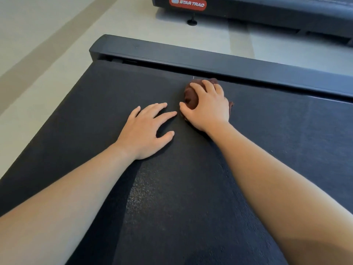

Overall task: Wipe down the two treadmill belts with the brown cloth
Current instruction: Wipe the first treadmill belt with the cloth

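Both hands work a treadmill belt (pixel 91 115), seen from the head camera. Right hand (pixel 209 109) lies over a bunched brown cloth (pixel 191 97), fingers curled round it and thumb tucked against its near edge, holding it down on the belt. Left hand (pixel 146 131) rests flat on the belt just beside it, fingers spread and straight, its fingertips close to the right thumb but apart from it. The cloth sits at the belt's far edge, just short of the dark side rail (pixel 210 61) that runs along it. Beyond the rail, across a strip of pale floor (pixel 38 41), stands a second treadmill (pixel 267 14) with a red Star Trac badge (pixel 188 3) and a small black foot (pixel 192 22) on the floor.
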Tool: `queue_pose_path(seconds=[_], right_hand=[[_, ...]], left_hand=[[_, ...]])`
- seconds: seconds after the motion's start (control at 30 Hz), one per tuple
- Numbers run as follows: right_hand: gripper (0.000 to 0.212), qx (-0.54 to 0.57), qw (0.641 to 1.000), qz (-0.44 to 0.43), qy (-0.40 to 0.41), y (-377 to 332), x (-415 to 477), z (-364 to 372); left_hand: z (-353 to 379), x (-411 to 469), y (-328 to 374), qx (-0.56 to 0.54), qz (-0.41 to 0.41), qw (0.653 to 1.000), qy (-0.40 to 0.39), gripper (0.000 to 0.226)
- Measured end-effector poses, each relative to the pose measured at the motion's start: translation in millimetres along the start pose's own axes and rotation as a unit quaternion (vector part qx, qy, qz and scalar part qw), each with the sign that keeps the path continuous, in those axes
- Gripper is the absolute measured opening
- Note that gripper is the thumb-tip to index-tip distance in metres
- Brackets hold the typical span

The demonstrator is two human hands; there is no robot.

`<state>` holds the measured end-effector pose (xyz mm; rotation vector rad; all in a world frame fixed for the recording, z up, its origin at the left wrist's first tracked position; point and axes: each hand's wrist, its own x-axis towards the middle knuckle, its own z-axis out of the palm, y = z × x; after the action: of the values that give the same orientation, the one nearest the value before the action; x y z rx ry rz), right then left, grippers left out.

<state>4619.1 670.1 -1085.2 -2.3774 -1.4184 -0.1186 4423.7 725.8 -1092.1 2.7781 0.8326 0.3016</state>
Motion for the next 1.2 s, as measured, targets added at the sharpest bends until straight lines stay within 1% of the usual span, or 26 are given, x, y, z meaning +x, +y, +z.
queue_pose_path(seconds=[0.13, 0.3, 0.47, 0.53, 0.63, 0.77, 0.97, 1.2], right_hand=[[0.068, -0.002, 1.0, 0.004, -0.004, -3.2, 21.4, 4.6], [0.067, 0.013, 1.0, -0.008, -0.012, -4.4, 6.3, -4.9], [0.066, 0.015, 0.999, -0.032, -0.005, -5.4, -31.5, -12.5], [0.066, 0.016, 0.999, -0.036, -0.002, -5.5, -36.4, -12.5], [0.062, 0.012, 0.999, -0.035, -0.005, -8.7, -23.1, -10.7], [0.062, 0.015, 0.999, -0.036, -0.008, -16.6, 4.2, -0.1], [0.062, 0.006, 0.997, -0.069, -0.021, -36.9, 50.9, 18.8], [0.059, 0.028, 0.999, -0.035, -0.009, -37.8, 58.7, 21.4]], left_hand=[[1.8, 0.4, -2.1, -0.006, -0.004, 1.0, 0.007, 0.059], [-0.4, -1.1, -0.8, -0.017, -0.005, 1.0, 0.011, 0.057], [0.5, -3.2, 0.2, -0.003, -0.07, 0.997, 0.041, 0.065], [1.1, -3.2, 0.1, 0.002, -0.077, 0.996, 0.041, 0.068], [1.2, -1.9, 0.8, 0.004, -0.078, 0.996, 0.042, 0.072], [1.8, -0.7, 0.5, 0.005, -0.072, 0.997, 0.041, 0.071], [3.2, -0.1, 0.1, 0.01, -0.067, 0.997, 0.042, 0.072], [2.0, -0.2, -0.7, 0.006, -0.062, 0.997, 0.04, 0.07]])
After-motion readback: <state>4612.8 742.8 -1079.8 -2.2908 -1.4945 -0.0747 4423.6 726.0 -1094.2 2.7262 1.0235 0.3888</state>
